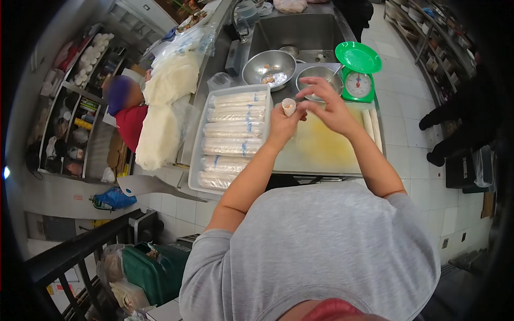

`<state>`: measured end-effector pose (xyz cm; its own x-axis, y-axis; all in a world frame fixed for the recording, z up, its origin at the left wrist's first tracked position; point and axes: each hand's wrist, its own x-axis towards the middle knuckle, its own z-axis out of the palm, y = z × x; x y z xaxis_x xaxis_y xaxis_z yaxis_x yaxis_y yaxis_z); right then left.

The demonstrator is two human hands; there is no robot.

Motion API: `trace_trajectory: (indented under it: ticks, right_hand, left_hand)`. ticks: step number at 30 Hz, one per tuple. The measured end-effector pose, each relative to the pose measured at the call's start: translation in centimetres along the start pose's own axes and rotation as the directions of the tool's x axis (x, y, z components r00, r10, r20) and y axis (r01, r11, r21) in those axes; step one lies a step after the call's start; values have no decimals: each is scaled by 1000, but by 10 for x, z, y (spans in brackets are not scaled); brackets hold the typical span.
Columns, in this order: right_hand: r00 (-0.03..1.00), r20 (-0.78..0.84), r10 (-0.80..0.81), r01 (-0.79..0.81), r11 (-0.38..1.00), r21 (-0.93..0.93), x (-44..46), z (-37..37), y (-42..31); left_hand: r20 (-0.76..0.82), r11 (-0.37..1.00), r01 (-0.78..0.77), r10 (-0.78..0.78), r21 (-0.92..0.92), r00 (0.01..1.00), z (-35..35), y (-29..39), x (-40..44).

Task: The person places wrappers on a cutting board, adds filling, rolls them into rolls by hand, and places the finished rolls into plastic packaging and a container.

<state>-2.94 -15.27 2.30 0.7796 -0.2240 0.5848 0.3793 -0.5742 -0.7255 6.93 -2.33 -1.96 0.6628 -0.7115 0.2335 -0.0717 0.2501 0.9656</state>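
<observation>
My left hand (284,124) is closed round a pale rolled wrapper (289,107), its open end facing up with some orange-pink filling showing. My right hand (331,109) is just to the right of it, fingers apart and partly curled, over the board's back part. Below both hands lies a pale cutting board (321,143) with a yellow stain. Two long white rolls (372,128) lie along the board's right edge. To the left of my left hand stands a white tray (197,152) with several wrapped rolls in plastic.
Behind the hands are a metal bowl (257,67) with scraps, another metal bowl (320,72), a green scale (358,85) and a sink (300,29). Pale sheets (160,128) lie at the left, beside a person in red (131,125). Another person's dark legs (452,117) are at the right.
</observation>
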Motion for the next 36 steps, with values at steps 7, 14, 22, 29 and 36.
trace_trajectory:
  ticks: [7, 14, 22, 29, 36]
  right_hand:
    - [990, 12, -142, 142, 973, -183, -2, 21, -13]
    - [973, -91, -214, 182, 944, -274, -13, 13, -31]
    - [973, -19, -228, 160, 740, -653, -42, 40, -39]
    - [983, 25, -180, 137, 645, -751, -34, 55, -35]
    - [961, -264, -78, 45, 991, -129, -37, 30, -9]
  left_hand:
    - [32, 993, -117, 117, -10, 993, 1, -19, -1]
    - [-33, 969, -247, 247, -2, 968, 9, -10, -3]
    - [-160, 920, -223, 286, 324, 945, 7, -8, -6]
    - [-164, 908, -215, 289, 360, 943, 0, -17, -4]
    - [-142, 927, -112, 173, 358, 975, 5, 10, -9]
